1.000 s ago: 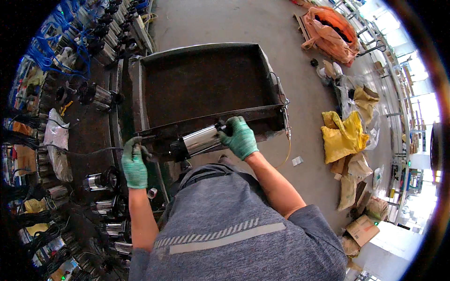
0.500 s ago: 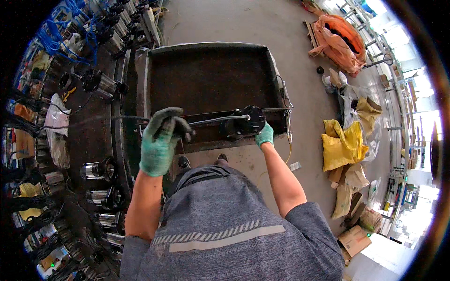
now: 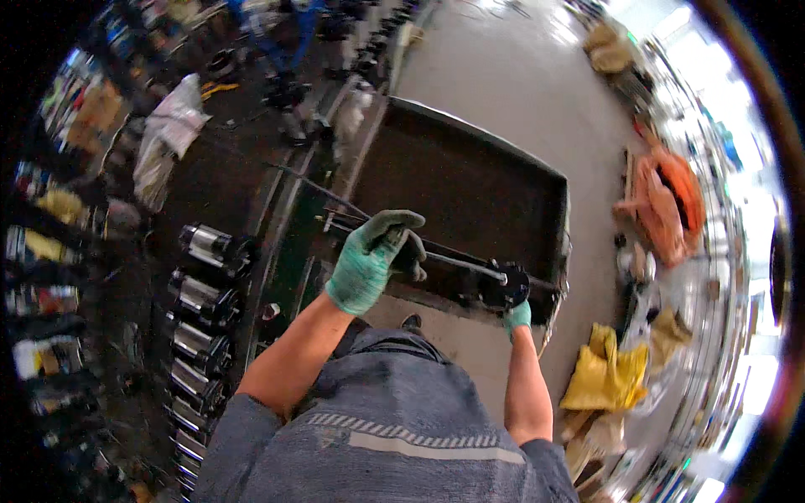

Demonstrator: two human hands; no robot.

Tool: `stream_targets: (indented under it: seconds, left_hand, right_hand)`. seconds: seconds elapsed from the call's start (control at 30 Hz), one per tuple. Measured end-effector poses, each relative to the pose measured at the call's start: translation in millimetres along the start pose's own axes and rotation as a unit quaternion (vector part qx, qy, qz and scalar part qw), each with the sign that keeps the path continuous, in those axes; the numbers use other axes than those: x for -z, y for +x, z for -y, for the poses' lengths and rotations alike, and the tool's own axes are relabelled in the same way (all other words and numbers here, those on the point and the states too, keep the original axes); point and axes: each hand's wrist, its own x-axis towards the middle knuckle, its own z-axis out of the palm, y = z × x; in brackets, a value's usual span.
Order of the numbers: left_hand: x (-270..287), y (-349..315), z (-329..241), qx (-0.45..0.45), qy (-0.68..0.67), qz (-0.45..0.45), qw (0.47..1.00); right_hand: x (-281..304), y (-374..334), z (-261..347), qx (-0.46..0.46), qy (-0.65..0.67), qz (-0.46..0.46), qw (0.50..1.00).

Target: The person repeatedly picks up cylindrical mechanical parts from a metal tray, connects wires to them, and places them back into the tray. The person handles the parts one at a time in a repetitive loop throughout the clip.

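My left hand (image 3: pixel 381 260), in a green glove with dark grey fingers, has its fingers curled around a grey cable (image 3: pixel 457 261). The cable runs into the centre of a black, round-ended motor unit (image 3: pixel 513 287) on the right; its other end trails off to the upper left past the tray. My right hand (image 3: pixel 518 318), also gloved, grips the near side of that unit, its fingers mostly hidden beneath. Both hands are over the near edge of a large dark metal tray (image 3: pixel 470 134).
Silver cylinders with black ends (image 3: pixel 201 289) stand in a row on the left, beyond a metal rail (image 3: pixel 281 226). A white sack (image 3: pixel 172 126) lies farther left. On the right floor are a yellow sack (image 3: pixel 605 373) and an orange bag (image 3: pixel 662 201).
The view has swung, so the tray now looks tilted and farther right. My left fingers, spread and blurred before, are more curled on the cable. My right hand keeps the motor unit.
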Motion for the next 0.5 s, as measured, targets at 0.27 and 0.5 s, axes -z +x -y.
stream_targets:
  seconds: [0.27,0.5]
  left_hand:
    - [99.4,2.3,-48.6,-0.106,0.08,-0.16,0.978]
    - [211.3,-1.2,-162.5,-0.212,0.132,-0.315,0.916]
  right_hand:
    - [31.2,-30.6,99.2,0.215,0.12,0.133,0.96]
    - [-5.0,-79.2,318.6,0.31,0.066,0.208,0.925]
